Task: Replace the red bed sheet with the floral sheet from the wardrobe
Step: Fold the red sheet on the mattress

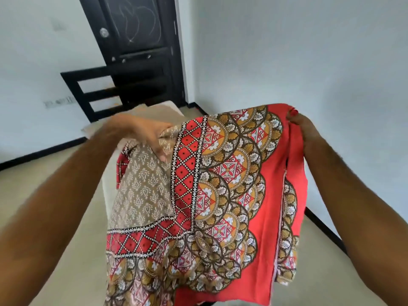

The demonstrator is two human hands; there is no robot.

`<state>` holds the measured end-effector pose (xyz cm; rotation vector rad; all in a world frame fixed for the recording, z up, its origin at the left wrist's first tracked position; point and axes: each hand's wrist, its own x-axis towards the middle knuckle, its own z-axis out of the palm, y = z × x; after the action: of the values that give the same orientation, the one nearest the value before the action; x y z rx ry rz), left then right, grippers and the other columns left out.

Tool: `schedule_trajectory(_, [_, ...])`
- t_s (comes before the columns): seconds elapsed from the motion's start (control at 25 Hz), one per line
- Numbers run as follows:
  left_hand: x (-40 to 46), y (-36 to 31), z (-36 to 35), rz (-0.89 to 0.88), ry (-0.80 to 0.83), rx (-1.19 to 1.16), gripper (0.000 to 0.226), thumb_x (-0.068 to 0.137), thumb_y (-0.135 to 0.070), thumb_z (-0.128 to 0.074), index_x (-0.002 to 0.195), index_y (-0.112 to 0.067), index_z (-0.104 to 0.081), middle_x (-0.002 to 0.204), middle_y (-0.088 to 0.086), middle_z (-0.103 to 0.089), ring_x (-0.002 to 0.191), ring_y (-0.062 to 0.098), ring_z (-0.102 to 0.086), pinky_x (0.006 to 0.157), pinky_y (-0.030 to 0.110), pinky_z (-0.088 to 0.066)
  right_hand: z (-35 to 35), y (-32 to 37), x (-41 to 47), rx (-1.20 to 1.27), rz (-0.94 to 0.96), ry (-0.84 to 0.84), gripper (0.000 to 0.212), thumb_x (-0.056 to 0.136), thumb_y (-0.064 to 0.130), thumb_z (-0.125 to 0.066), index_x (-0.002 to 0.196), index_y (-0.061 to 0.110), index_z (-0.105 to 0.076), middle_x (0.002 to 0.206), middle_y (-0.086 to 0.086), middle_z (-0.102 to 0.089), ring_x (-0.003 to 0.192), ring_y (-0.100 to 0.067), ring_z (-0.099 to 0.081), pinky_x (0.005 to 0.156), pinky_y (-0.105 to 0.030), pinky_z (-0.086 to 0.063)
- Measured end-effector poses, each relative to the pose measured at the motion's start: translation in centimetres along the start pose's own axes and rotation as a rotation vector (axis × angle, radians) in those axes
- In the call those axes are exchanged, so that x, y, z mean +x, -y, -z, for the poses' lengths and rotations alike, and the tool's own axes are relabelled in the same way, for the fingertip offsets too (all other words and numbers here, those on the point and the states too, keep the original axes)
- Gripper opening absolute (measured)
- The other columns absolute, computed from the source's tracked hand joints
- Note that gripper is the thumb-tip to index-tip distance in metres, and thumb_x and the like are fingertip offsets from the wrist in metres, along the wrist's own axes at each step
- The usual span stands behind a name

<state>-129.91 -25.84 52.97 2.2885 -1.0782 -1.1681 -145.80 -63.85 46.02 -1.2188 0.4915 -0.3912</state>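
Note:
A red bed sheet (271,195) with a brown, gold and white scalloped pattern and a beige printed centre hangs folded in front of me, held up between both hands. My left hand (143,133) grips its upper left part, fingers curled into the beige cloth. My right hand (302,127) pinches the plain red top edge at the upper right. Behind the sheet lies the bare beige mattress (159,111) of a narrow bed. No floral sheet or wardrobe is in view.
A black slatted headboard (92,89) stands at the bed's far end, with a black door (136,40) behind it. White walls with a black skirting run left and right. Pale floor (66,173) lies on both sides of the bed.

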Motion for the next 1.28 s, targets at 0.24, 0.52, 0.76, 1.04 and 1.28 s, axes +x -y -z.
schedule_trajectory(0.24, [19.8,21.3,-6.8,0.086,-0.683,0.393,0.075,0.077,0.005,-0.066,0.144,-0.018,-0.041,0.132,0.018,-0.054,0.121,0.039,-0.055,0.097,0.051,-0.049,-0.8,-19.4,23.2,-0.512,-0.096,-0.257,0.021,0.077,0.024,-0.058,0.093,0.014,-0.065,0.086,-0.008,-0.062,0.086,-0.021,-0.056,0.080,-0.041,-0.053])
schedule_trajectory(0.52, [30.7,35.7,-28.6,0.423,-0.186,0.287,0.075,0.090,-0.024,-0.066,0.155,-0.028,-0.028,0.166,0.007,-0.016,0.151,0.028,-0.024,0.120,0.050,-0.028,-2.3,-48.8,19.4,-1.323,-0.256,0.593,0.068,0.084,0.007,-0.068,0.147,0.010,-0.044,0.142,-0.013,-0.046,0.127,-0.024,-0.047,0.107,-0.039,-0.044])
schedule_trajectory(0.76, [32.9,39.2,-36.4,0.658,-0.218,0.088,0.072,0.093,-0.034,-0.061,0.155,-0.026,-0.026,0.165,0.006,-0.015,0.150,0.030,-0.022,0.119,0.061,-0.021,-2.2,-60.4,14.7,-1.401,-0.272,0.891,0.066,0.096,0.020,-0.060,0.155,0.018,-0.030,0.157,-0.011,-0.028,0.138,-0.031,-0.040,0.109,-0.042,-0.043])
schedule_trajectory(1.04, [27.2,48.2,-38.7,0.895,-0.359,-0.106,0.071,0.084,-0.044,-0.062,0.142,-0.020,-0.028,0.149,0.013,-0.035,0.133,0.038,-0.041,0.101,0.061,-0.042,-3.7,-67.0,8.6,-1.595,-0.343,0.916,0.074,0.094,0.035,-0.061,0.157,0.026,-0.022,0.168,-0.009,0.004,0.153,-0.037,-0.009,0.117,-0.060,-0.030])
schedule_trajectory(1.28, [23.3,55.5,-40.1,1.001,-0.428,-0.450,0.070,0.086,-0.060,-0.048,0.140,-0.018,-0.034,0.141,0.013,-0.043,0.129,0.038,-0.044,0.105,0.054,-0.038,-7.5,-68.9,7.1,-1.583,-0.464,0.573,0.066,0.083,0.013,-0.066,0.144,0.014,-0.040,0.158,-0.019,-0.025,0.140,-0.044,-0.034,0.110,-0.063,-0.038])
